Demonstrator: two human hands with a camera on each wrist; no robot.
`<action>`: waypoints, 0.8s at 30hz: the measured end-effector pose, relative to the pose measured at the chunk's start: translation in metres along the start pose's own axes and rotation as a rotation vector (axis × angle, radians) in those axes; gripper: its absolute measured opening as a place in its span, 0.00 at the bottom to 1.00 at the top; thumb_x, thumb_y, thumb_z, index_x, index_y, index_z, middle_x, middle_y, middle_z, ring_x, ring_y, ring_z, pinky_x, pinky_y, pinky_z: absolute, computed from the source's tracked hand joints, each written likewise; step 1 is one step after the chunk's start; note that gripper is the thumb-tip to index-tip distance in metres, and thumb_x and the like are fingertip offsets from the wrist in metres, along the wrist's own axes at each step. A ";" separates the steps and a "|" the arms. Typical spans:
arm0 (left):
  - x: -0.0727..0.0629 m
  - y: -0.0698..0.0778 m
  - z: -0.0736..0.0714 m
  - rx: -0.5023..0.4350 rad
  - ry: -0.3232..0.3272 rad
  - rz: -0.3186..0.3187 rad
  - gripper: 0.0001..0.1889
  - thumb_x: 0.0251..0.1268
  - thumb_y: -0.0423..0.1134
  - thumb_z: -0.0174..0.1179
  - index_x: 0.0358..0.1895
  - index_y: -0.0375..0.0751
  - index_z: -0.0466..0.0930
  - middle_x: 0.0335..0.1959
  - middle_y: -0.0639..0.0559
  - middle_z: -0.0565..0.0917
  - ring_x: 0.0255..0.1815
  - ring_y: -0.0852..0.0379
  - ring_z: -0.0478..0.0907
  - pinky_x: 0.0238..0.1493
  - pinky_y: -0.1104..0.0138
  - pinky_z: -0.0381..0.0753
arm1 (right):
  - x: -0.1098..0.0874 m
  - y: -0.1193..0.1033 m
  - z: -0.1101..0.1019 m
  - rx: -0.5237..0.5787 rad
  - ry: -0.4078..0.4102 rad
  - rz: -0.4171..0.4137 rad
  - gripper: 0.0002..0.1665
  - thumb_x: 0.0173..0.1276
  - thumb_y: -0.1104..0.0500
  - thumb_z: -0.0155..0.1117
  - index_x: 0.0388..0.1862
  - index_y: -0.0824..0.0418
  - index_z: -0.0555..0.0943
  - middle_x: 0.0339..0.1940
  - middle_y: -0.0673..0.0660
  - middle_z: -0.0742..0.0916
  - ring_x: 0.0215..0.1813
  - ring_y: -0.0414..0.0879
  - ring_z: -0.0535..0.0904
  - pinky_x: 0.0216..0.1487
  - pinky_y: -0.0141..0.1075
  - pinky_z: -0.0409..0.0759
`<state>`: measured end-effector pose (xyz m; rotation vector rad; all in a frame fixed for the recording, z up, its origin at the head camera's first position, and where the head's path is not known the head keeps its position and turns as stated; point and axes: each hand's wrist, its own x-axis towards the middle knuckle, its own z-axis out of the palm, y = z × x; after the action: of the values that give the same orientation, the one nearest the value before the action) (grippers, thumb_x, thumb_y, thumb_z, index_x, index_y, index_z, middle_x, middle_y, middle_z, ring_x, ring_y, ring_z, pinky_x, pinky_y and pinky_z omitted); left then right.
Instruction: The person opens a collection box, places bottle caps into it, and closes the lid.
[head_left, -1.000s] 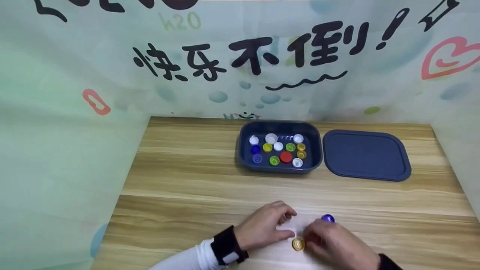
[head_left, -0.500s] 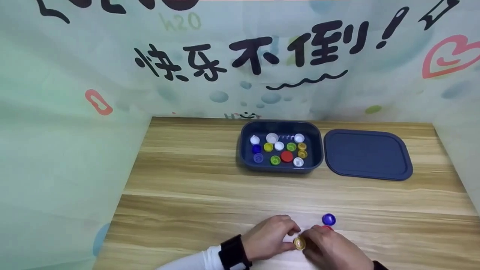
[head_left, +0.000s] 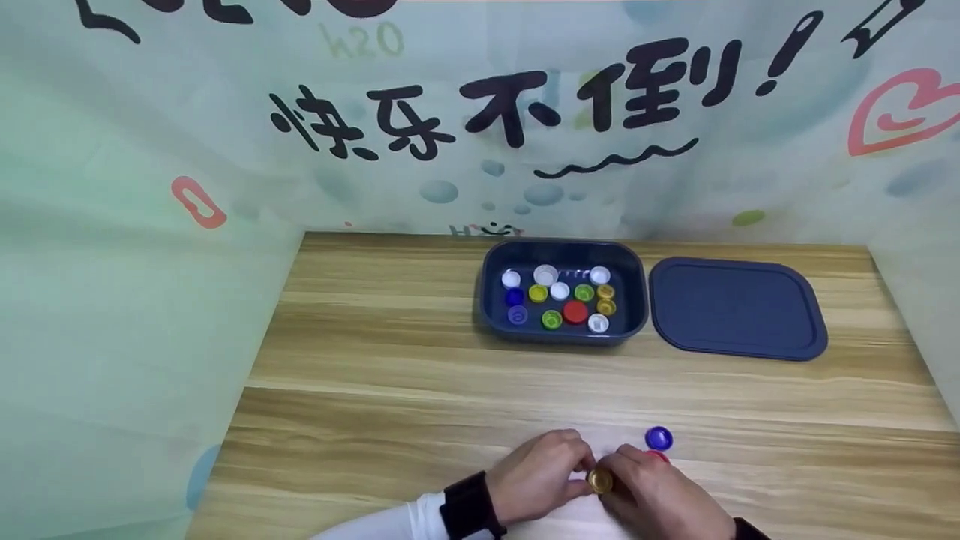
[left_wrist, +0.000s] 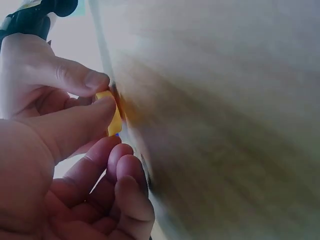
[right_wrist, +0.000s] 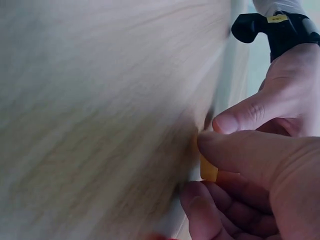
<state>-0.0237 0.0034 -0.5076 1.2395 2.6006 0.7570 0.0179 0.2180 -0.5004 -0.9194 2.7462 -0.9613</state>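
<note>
In the head view a gold bottle cap (head_left: 600,481) sits between my two hands, low over the near part of the table. My left hand (head_left: 536,478) pinches its left side, the thumb flat against the yellow cap (left_wrist: 115,120) in the left wrist view. From the other side my right hand (head_left: 664,491) pinches it as well; its thumb covers much of the cap (right_wrist: 208,170) in the right wrist view. Just beyond the right hand lie a purple-blue cap (head_left: 658,438) and a red cap (head_left: 658,455), the red one partly hidden by that hand.
A dark blue box (head_left: 491,330) at the back of the wooden table (head_left: 375,360) holds several caps in white, yellow, green, blue, red and gold. Its flat blue lid (head_left: 739,307) lies to the right. A printed cloth (head_left: 420,67) hangs behind.
Both hands have closed in on the gold cap, the left moving right and slightly down, its fingers drawn together. The red cap has come into view beside the right hand.
</note>
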 end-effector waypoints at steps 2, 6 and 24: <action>-0.001 0.000 -0.003 -0.048 0.019 -0.013 0.07 0.67 0.43 0.75 0.42 0.46 0.89 0.37 0.59 0.85 0.38 0.71 0.78 0.44 0.82 0.76 | 0.002 -0.003 -0.003 0.002 -0.004 0.030 0.10 0.66 0.67 0.76 0.44 0.59 0.86 0.37 0.43 0.84 0.40 0.33 0.79 0.39 0.33 0.84; 0.000 -0.001 -0.013 -0.166 0.044 -0.063 0.07 0.67 0.38 0.75 0.45 0.44 0.88 0.39 0.58 0.85 0.39 0.71 0.78 0.42 0.83 0.76 | 0.008 -0.008 -0.015 -0.009 -0.012 0.099 0.10 0.69 0.63 0.76 0.48 0.57 0.86 0.40 0.43 0.84 0.41 0.34 0.78 0.40 0.33 0.84; 0.015 -0.005 -0.062 -0.485 0.390 -0.155 0.14 0.65 0.26 0.72 0.52 0.39 0.86 0.44 0.53 0.85 0.40 0.68 0.79 0.41 0.74 0.84 | 0.060 -0.011 -0.047 0.081 0.369 -0.125 0.26 0.55 0.77 0.80 0.52 0.63 0.86 0.45 0.50 0.85 0.38 0.39 0.83 0.36 0.31 0.86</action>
<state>-0.0588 -0.0109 -0.4556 0.7999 2.5073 1.6080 -0.0382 0.2023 -0.4493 -0.9987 2.9411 -1.3800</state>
